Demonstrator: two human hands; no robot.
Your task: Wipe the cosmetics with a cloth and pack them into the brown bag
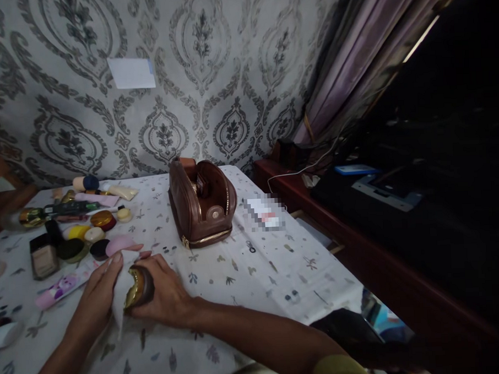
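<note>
My right hand (170,296) grips a round jar (143,286) with a dark brown side and a shiny gold face. A white tissue or wipe (120,286) is held in my left hand (95,292) and pressed against the jar's gold face. Its lower corner hangs down over the table. Just beyond the left hand lies a pink and purple tube (62,289), partly covered by that hand. Close by are a pink round piece (120,245) and a small black round container (99,250).
An unzipped brown cosmetic bag (202,233) stands mid-table on a patterned white cloth (223,331). Several jars, tubes and a foundation bottle (44,256) crowd the left side. A blurred-out phone-like item (264,213) lies right of the bag. Dark red furniture (342,227) borders the table.
</note>
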